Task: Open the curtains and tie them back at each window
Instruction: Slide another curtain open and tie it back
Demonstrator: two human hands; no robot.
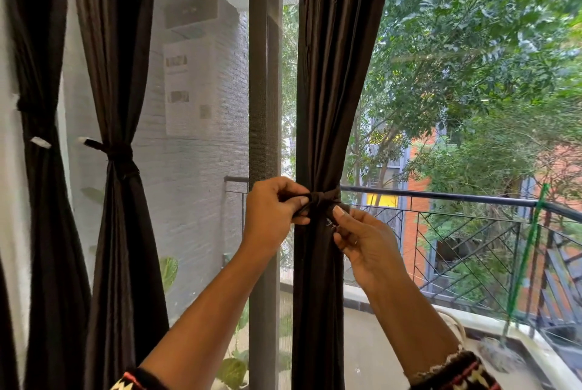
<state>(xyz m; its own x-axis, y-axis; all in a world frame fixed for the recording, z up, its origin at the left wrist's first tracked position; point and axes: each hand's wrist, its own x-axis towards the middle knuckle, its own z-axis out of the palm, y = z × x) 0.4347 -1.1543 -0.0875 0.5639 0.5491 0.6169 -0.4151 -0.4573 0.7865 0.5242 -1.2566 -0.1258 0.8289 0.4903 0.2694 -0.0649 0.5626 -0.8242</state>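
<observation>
A dark brown curtain [333,74] hangs gathered in the middle of the view, cinched by a dark tie-back band [327,198] at waist height. My left hand [272,213] pinches one end of the band just left of the knot. My right hand [362,241] pinches the other end just below and right of the knot. To the left, a second dark curtain [116,58] is bound by its own tie-back [118,153]. A third dark curtain [37,169] hangs at the far left edge, tied as well.
A grey window frame post [264,74] stands just left of the held curtain. Behind the glass lie a balcony with a dark metal railing [456,200], trees and a brick building. White wall hooks [40,142] sit beside the left curtains.
</observation>
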